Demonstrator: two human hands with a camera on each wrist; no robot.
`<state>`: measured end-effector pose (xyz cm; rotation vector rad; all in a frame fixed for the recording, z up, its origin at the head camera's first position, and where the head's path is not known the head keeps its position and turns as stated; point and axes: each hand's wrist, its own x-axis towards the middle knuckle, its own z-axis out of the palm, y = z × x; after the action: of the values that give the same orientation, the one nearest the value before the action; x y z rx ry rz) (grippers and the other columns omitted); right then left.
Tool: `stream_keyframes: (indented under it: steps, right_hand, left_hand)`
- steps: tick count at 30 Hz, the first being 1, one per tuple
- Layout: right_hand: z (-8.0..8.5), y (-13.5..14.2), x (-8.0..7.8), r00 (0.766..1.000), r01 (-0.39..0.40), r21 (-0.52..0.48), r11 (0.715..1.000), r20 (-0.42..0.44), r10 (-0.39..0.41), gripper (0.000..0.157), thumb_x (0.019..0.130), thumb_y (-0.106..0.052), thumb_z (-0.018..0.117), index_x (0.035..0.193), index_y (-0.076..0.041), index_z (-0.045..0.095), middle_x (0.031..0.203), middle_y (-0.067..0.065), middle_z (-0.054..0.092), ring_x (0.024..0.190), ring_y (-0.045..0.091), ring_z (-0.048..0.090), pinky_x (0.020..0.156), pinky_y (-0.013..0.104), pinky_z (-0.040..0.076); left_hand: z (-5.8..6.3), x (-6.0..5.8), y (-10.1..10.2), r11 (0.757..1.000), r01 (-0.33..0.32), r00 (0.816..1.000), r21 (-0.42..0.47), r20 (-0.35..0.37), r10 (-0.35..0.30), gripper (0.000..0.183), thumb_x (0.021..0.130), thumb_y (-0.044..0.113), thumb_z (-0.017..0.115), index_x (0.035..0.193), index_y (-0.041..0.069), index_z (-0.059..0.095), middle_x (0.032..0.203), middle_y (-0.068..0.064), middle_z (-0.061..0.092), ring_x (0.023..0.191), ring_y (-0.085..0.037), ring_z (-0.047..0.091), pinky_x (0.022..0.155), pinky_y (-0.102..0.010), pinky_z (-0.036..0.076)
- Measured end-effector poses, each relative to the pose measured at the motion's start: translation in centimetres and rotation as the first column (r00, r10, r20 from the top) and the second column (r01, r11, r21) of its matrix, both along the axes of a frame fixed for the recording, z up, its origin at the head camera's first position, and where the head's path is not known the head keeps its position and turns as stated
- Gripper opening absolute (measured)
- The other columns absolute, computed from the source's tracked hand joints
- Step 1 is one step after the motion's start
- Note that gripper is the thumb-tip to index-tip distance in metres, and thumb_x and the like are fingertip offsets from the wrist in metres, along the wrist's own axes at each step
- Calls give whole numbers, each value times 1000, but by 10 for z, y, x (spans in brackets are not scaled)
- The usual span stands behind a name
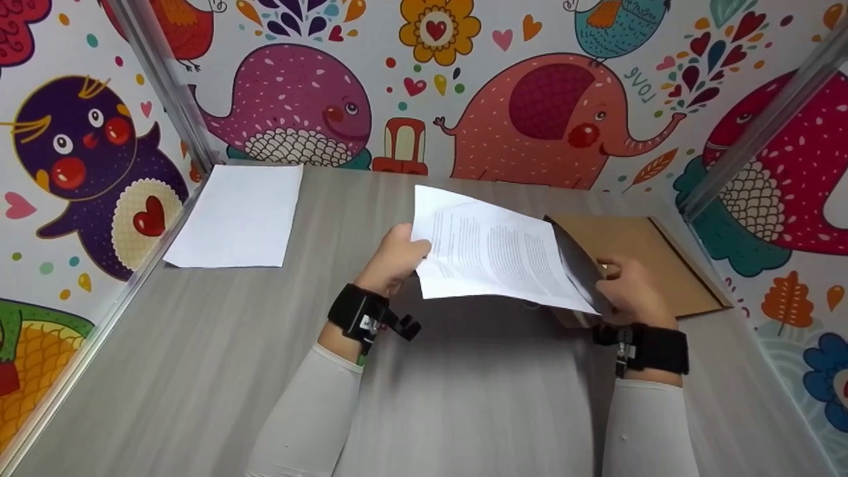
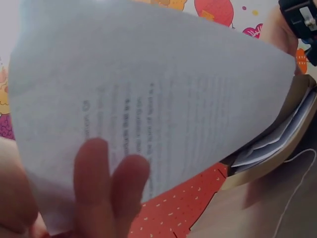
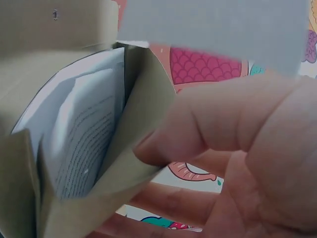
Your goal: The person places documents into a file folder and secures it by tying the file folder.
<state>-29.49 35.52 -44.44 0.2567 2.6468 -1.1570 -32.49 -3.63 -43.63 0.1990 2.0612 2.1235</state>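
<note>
The left hand (image 1: 391, 262) pinches a printed sheet (image 1: 490, 245) between thumb and fingers, holding it above the table (image 1: 430, 397), its right end by the mouth of a brown envelope (image 1: 636, 258). The right hand (image 1: 633, 288) pinches the envelope's edge; printed papers (image 3: 89, 129) sit inside. The print is too blurred to read; the wall (image 1: 368, 20) shows "LOVE" (image 1: 640, 85).

L hand (image 2: 94, 191) at lower L of frame pinches white sheet (image 2: 163, 114), two fingers over its near face; sheet fills L & ctr, w/ faint rows of print, its btm edge slanting up to R. Brown envelope (image 2: 257, 173) at R edge, mouth gaping, white papers (image 2: 277, 141) inside. Thin white string (image 2: 295, 191) lower R. R hand (image 2: 278, 37) w/ black wrist strap (image 2: 298, 19) upper R, partly cut off. Red patterned wall (image 2: 181, 201) btm ctr.
</note>
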Motion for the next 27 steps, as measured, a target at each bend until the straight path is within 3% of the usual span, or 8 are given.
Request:
stream_keyframes:
  steps: [9,15,18,23,27]
  right_hand:
    - [4,-2,2,1000,-12,41,999,-3,12,71,98,-8,55,164,1,31,157,38,42,121,49,51,80,43,62]
    - [11,-7,5,998,-67,66,996,15,66,71,99,-11,58,164,-2,33,155,38,45,124,50,53,98,58,60]
    - [14,-10,7,994,-105,113,988,-9,107,68,99,-13,60,162,0,36,150,39,50,120,48,58,98,59,59]
    - [17,-21,6,986,-145,179,973,-51,156,67,95,-11,61,158,2,43,145,38,55,114,46,60,85,47,61]
    - [17,-31,5,979,-167,235,958,-71,189,65,92,-8,59,155,4,47,145,36,56,117,47,56,92,53,57]
  left_hand:
    - [-3,-2,9,999,20,1000,-25,-10,-21,44,94,-5,43,133,-11,62,121,-23,74,95,-22,74,73,-27,61]
    - [-3,-2,8,999,-12,1000,-33,-2,12,42,97,-3,43,133,-9,62,121,-21,75,96,-23,75,73,-27,60]
    - [-2,0,12,1000,-8,1000,-20,3,8,42,97,-4,42,134,-8,62,121,-21,74,97,-24,75,74,-29,62]
    - [-8,6,26,999,-13,1000,35,17,13,40,96,-4,45,132,-9,61,120,-22,73,98,-25,75,79,-33,64]
    - [-18,14,48,997,-60,998,41,17,60,35,94,-3,50,126,-10,63,115,-20,72,96,-23,71,82,-32,62]
